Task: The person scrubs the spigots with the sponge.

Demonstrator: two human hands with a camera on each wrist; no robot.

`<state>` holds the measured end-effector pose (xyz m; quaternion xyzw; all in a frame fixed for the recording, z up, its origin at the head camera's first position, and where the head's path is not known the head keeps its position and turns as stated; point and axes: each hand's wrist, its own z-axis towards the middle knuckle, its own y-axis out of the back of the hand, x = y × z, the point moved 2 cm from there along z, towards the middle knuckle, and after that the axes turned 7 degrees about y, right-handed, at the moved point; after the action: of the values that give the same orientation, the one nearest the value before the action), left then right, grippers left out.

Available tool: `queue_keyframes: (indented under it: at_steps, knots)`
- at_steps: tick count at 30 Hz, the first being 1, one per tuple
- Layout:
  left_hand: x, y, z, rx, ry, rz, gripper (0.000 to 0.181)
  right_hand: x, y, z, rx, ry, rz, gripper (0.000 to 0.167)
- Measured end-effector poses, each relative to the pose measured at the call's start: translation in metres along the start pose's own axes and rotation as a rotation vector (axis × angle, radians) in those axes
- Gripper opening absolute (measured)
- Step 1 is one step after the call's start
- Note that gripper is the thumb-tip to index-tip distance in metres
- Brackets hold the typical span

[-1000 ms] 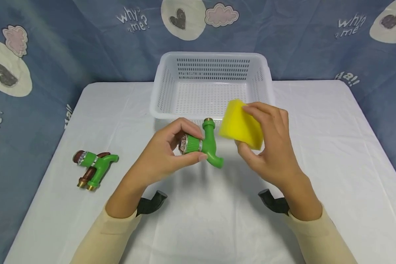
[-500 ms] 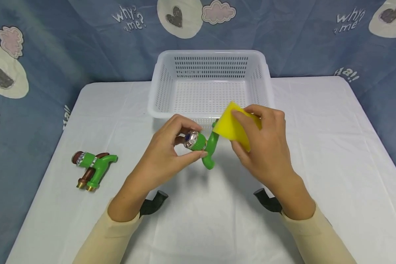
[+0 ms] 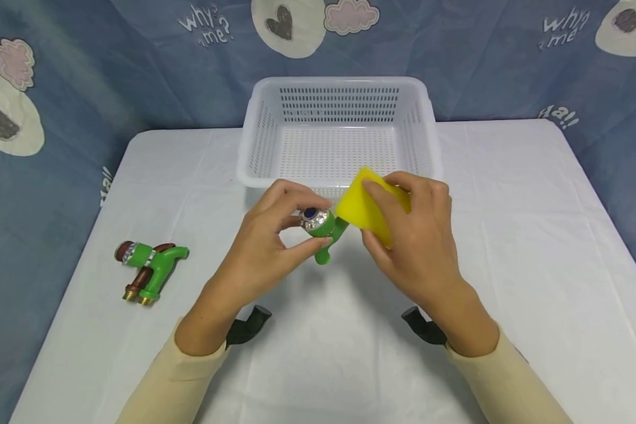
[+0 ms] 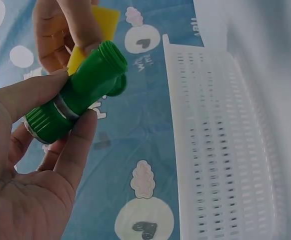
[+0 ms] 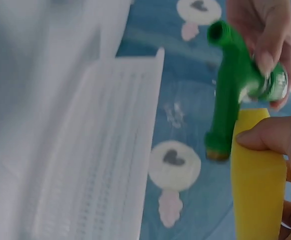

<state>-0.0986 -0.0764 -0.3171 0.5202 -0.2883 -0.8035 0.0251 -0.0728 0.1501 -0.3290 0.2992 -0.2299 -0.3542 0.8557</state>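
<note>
My left hand [image 3: 267,235] pinches a green faucet [image 3: 318,223] by its ribbed knob, thumb on one side and fingers on the other. The knob's silver end with a dark blue centre faces up toward the head camera. In the right wrist view the faucet's body [image 5: 229,95] shows its spout and a brass-coloured threaded end. A yellow sponge [image 3: 364,203] is held between the thumb and fingers of my right hand [image 3: 416,235]. The sponge's edge lies against the faucet's body, and in the head view it hides part of it.
A white perforated plastic basket [image 3: 339,184] stands at the back of the white-covered table [image 3: 535,235]. Two more faucets lie together on the left, a green one [image 3: 161,274] over a brown one [image 3: 140,280]. A blue printed cloth [image 3: 471,59] hangs behind the table.
The sponge has moved left from beside the faucet onto its body. My left hand has turned the faucet, so its knob end now faces up and its spout points down.
</note>
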Motion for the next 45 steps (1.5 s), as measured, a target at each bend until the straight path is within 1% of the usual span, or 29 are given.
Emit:
queue_keyframes:
  at_steps: [4, 6, 8, 10, 12, 15, 17, 22, 25, 29, 32, 36, 39, 43, 45]
  knots:
    - [0.000, -0.002, 0.001, 0.016, -0.032, -0.008, 0.048, -0.012, 0.005, -0.001, -0.070, -0.072, -0.032, 0.048]
    - [0.000, -0.003, 0.002, 0.024, -0.054, -0.003, 0.047, -0.015, 0.009, -0.002, -0.093, -0.103, -0.022, 0.047]
    - [-0.001, -0.004, 0.003, 0.026, -0.079, 0.006, 0.046, -0.015, 0.011, -0.002, -0.098, -0.121, 0.010, 0.048]
    - [-0.001, -0.004, 0.003, 0.026, -0.104, 0.017, 0.045, -0.011, 0.010, -0.002, -0.089, -0.112, 0.054, 0.050]
    - [-0.001, -0.003, 0.003, 0.028, -0.123, 0.020, 0.045, -0.007, 0.007, -0.001, -0.056, -0.086, 0.079, 0.050]
    - [-0.002, -0.003, 0.002, 0.033, -0.138, 0.014, 0.045, -0.007, 0.004, 0.000, 0.003, -0.054, 0.061, 0.048]
    - [-0.002, -0.002, 0.001, 0.038, -0.136, 0.005, 0.045, -0.010, 0.003, 0.001, 0.022, -0.062, 0.030, 0.046]
    - [-0.002, -0.003, 0.001, 0.043, -0.108, -0.012, 0.043, -0.019, 0.008, -0.001, 0.006, -0.122, -0.006, 0.044]
    - [-0.002, -0.002, 0.001, 0.040, -0.105, -0.019, 0.042, -0.018, 0.012, -0.001, -0.001, -0.123, 0.011, 0.044]
    - [-0.002, -0.001, 0.001, 0.031, -0.134, -0.007, 0.042, -0.014, 0.011, 0.000, 0.005, -0.097, 0.052, 0.047]
    - [-0.002, 0.000, 0.002, 0.014, -0.162, 0.018, 0.042, -0.014, 0.009, 0.001, 0.022, -0.089, 0.038, 0.048]
    - [-0.002, 0.000, 0.002, 0.001, -0.183, 0.024, 0.043, -0.019, 0.010, 0.000, 0.020, -0.127, -0.001, 0.046]
    - [-0.002, 0.001, 0.002, 0.004, -0.188, 0.016, 0.042, -0.020, 0.013, 0.000, 0.003, -0.145, 0.014, 0.047]
    - [-0.002, 0.002, 0.002, 0.007, -0.199, 0.027, 0.041, -0.019, 0.018, 0.000, 0.006, -0.107, 0.046, 0.047]
    - [-0.002, 0.002, 0.002, 0.012, -0.207, 0.032, 0.040, -0.019, 0.020, 0.002, 0.020, -0.090, 0.054, 0.046]
